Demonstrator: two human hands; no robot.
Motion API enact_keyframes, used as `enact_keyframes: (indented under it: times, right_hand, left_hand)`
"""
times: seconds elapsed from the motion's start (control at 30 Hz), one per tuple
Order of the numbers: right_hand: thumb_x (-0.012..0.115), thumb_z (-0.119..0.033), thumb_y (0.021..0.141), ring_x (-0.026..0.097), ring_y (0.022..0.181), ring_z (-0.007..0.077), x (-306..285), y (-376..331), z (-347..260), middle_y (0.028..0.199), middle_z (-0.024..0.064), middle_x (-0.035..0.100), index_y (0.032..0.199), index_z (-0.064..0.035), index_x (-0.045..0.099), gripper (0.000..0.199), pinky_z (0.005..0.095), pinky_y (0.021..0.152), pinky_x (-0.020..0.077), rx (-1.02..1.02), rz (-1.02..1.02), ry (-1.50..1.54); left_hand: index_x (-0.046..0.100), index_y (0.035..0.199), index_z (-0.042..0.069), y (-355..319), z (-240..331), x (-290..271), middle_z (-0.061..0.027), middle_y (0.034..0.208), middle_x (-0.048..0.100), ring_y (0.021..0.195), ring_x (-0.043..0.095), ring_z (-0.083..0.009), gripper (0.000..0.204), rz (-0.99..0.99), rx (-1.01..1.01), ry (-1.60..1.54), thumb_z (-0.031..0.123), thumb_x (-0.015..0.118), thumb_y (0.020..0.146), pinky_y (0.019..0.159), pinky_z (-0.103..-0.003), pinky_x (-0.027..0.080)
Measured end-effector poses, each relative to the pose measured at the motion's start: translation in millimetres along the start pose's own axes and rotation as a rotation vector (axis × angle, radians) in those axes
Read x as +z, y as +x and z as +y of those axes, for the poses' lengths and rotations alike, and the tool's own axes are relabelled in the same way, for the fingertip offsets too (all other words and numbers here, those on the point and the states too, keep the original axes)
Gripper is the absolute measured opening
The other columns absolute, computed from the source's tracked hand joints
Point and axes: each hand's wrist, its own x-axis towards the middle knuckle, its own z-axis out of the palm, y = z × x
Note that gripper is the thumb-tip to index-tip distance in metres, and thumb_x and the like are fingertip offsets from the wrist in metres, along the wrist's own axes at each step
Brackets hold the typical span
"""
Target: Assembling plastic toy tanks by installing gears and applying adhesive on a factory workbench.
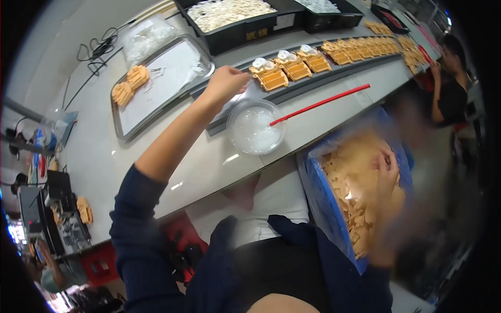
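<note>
My left hand [228, 82] is closed in a pinch beside the nearest orange plastic part [272, 79] on a dark grey strip. Whatever it holds, if anything, is hidden behind the fingers. White round pieces [262, 63] sit on top of this part and the two beyond it. On my right, my right hand [385, 166] reaches into a blue-lined box [322, 190] of loose light-orange pieces [357, 224]. Its fingers are curled, and I cannot make out what is in them; the forearm is blurred. Between the hands stands a clear round tub [255, 127] of whitish, glossy contents.
A red stick [326, 103] lies across the tub's rim. More orange parts [360, 49] line the strip. At left is a metal tray [123, 125] with white paper and two orange parts. Black bins [250, 32] of small white pieces stand behind. Another person [453, 78] sits at far right.
</note>
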Motion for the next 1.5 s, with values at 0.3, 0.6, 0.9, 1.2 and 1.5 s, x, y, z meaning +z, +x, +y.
enact_keyframes:
  times: [0.3,0.6,0.9,1.2,1.5]
  right_hand:
    - [0.054,-0.012,0.093,0.060,0.084,0.0137,-2.2,23.2,85.5,0.095,0.0075,0.061,0.106,0.0001,0.057,0.019,0.0245,0.073,0.0483,0.164,-0.057,-0.026]
    - [0.069,-0.015,0.078,0.057,0.096,0.0369,41.8,64.9,106.3,0.099,0.0218,0.060,0.104,0.0053,0.056,0.035,0.0414,0.083,0.0465,-0.135,-0.220,-0.927]
    - [0.072,-0.014,0.071,0.059,0.092,0.0342,37.7,84.5,120.1,0.099,0.0231,0.059,0.100,0.0085,0.055,0.040,0.0403,0.082,0.0473,0.055,-0.170,-0.821]
    - [0.060,0.003,0.082,0.061,0.086,0.0180,-0.6,-5.1,69.8,0.095,0.0103,0.059,0.098,-0.0016,0.053,0.018,0.0276,0.074,0.0495,-0.174,-0.027,-0.330]
    - [0.062,-0.008,0.085,0.056,0.097,0.0149,-43.8,-60.5,64.8,0.116,0.0104,0.052,0.115,-0.0019,0.058,0.031,0.0251,0.081,0.0450,0.401,0.100,-0.649]
  left_hand:
    - [0.053,0.098,0.001,48.0,15.6,28.1,-0.0045,0.081,0.051,0.072,0.057,-0.0142,0.024,-0.012,-0.492,-0.221,0.016,0.066,0.084,0.067,-0.024,0.053]
    - [0.051,0.108,-0.001,45.0,7.4,14.8,-0.0087,0.097,0.057,0.087,0.058,-0.0106,0.028,-0.195,-0.452,-0.324,0.015,0.063,0.088,0.079,-0.024,0.053]
    - [0.045,0.122,-0.001,-35.6,-10.5,-35.5,-0.0103,0.112,0.056,0.095,0.060,-0.0120,0.041,-0.082,-0.150,-0.363,0.017,0.061,0.089,0.081,-0.024,0.052]
    - [0.038,0.131,0.003,-164.9,-8.4,-28.7,-0.0094,0.120,0.053,0.098,0.058,-0.0143,0.049,0.069,-0.135,-0.460,0.017,0.058,0.089,0.074,-0.025,0.052]
    - [0.013,0.144,0.003,-224.7,-3.8,46.8,-0.0208,0.131,0.043,0.104,0.060,-0.0302,0.076,0.085,-0.043,-0.428,0.009,0.057,0.082,0.069,-0.037,0.058]
